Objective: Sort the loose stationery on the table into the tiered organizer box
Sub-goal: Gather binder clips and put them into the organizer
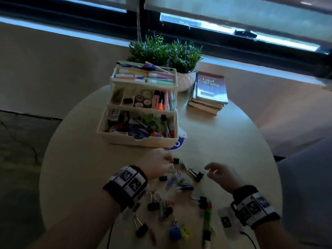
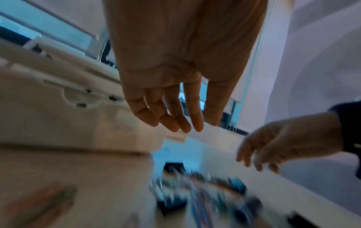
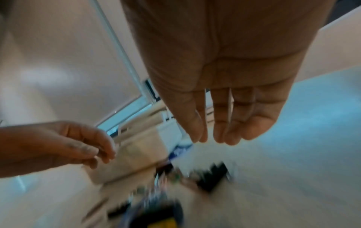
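Note:
The cream three-tier organizer box (image 1: 138, 139) stands open on the round table, with pens and highlighters on top, clips, tape rolls and markers in the middle, and scissors and mixed items at the bottom. In front of it lies a loose pile of paper clips (image 1: 177, 177) and black binder clips (image 1: 198, 176), with a green marker (image 1: 207, 219) nearer me. My left hand (image 1: 169, 165) hovers over the pile's far left edge beside a small black clip (image 1: 176, 160). Its fingers (image 2: 175, 123) hang relaxed and hold nothing. My right hand (image 1: 209, 169) hovers at the pile's right, fingers (image 3: 224, 134) straight and empty.
Two potted plants (image 1: 167, 51) and a stack of books (image 1: 208, 92) sit behind and right of the box. A blue disc (image 1: 177, 144) pokes out under the box's right corner. More clips, blue (image 1: 174, 230) and yellow (image 1: 186, 232), lie near the table's front edge.

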